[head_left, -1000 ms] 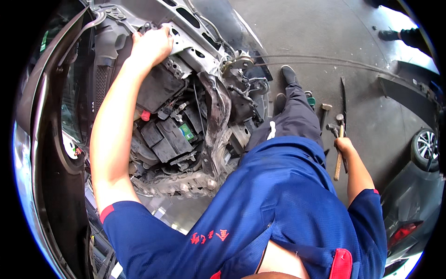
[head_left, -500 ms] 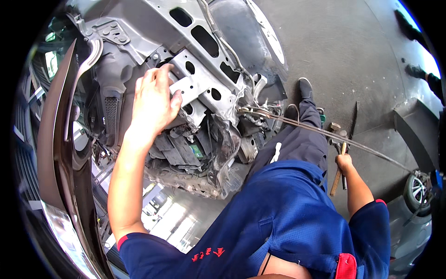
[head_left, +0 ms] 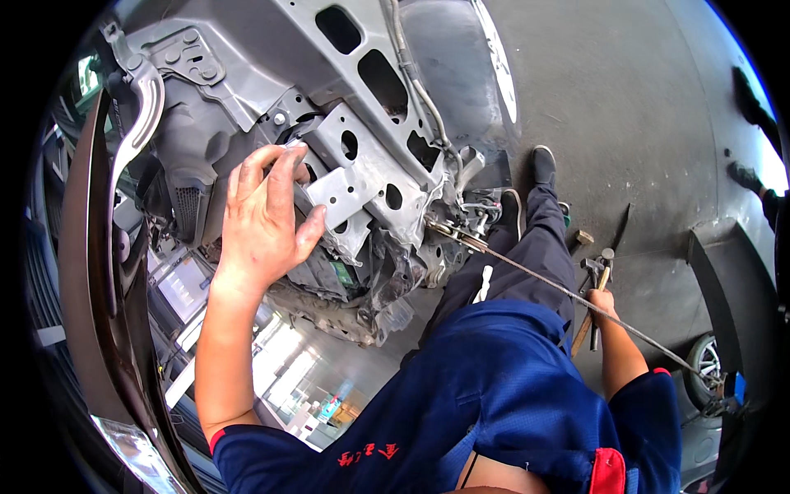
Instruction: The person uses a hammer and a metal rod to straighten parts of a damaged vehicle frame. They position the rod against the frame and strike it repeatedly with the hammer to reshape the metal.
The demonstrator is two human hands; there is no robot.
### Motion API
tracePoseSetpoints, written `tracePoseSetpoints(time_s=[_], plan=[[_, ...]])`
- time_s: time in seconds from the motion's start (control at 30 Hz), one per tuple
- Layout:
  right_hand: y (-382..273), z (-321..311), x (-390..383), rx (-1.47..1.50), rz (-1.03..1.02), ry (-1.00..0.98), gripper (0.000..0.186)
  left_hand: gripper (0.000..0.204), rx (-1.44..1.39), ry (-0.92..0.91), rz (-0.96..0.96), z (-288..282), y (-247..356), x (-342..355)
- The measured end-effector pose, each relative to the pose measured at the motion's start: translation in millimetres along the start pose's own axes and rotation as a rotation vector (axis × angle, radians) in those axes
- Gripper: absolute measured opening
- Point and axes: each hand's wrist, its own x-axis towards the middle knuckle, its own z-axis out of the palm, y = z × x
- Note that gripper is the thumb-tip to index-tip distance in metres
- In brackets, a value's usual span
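My left hand (head_left: 262, 216) is beside a bent grey metal bracket (head_left: 344, 191) on the stripped front of a car body. Its thumb is apart from its curled fingers, and the bracket's corner lies between them; whether they touch it I cannot tell. Low at my right side, my right hand (head_left: 603, 303) is closed around a hammer's wooden handle (head_left: 581, 336). A second, darker handle (head_left: 594, 337) shows beside it; whether the hand also holds that one is unclear. A taut steel cable (head_left: 559, 286) runs from the damaged rail past my right hand.
The cable ends at a blue-topped fitting (head_left: 732, 389) near a car wheel (head_left: 706, 362). A block-like hammer head (head_left: 583, 237) and a long dark bar (head_left: 625, 226) are on the grey floor. At left stands a raised dark panel (head_left: 86, 263). Another person's shoe (head_left: 741, 174) shows far right.
The view has shifted, so the car front appears nearer and higher. My left hand stays by the bracket, fingers slightly more curled. My right hand, still on the hammer, appears a little lower.
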Motion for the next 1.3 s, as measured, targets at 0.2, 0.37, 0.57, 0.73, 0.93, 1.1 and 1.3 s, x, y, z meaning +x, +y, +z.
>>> tracePoseSetpoints(time_s=[0.2,0.37,0.57,0.73,0.93,1.1,1.3], plan=[[8,13,22,0.062,0.031,0.04,0.021,0.076,-0.025,0.208,-0.023,13,0,-23],[-3,24,25,-0.039,-0.037,0.027,0.03,0.071,-0.465,0.442,-0.528,63,27,-61],[-25,26,16,-0.029,-0.033,-0.069,0.029,0.055,-1.359,0.66,-0.854,75,62,-36],[13,29,49,0.08,-0.069,-0.041,0.023,0.029,-1.09,0.488,-0.935,77,36,-13],[-37,24,-1,0.228,0.058,-0.111,0.008,0.039,-0.59,0.421,-0.962,67,14,-8],[51,0,76,-0.023,-0.117,-0.109,0.018,0.039,-0.552,0.426,-0.92,66,24,-2],[29,4,59,0.072,0.009,-0.054,0.023,0.043,-0.531,0.414,-0.88,69,18,-10]])
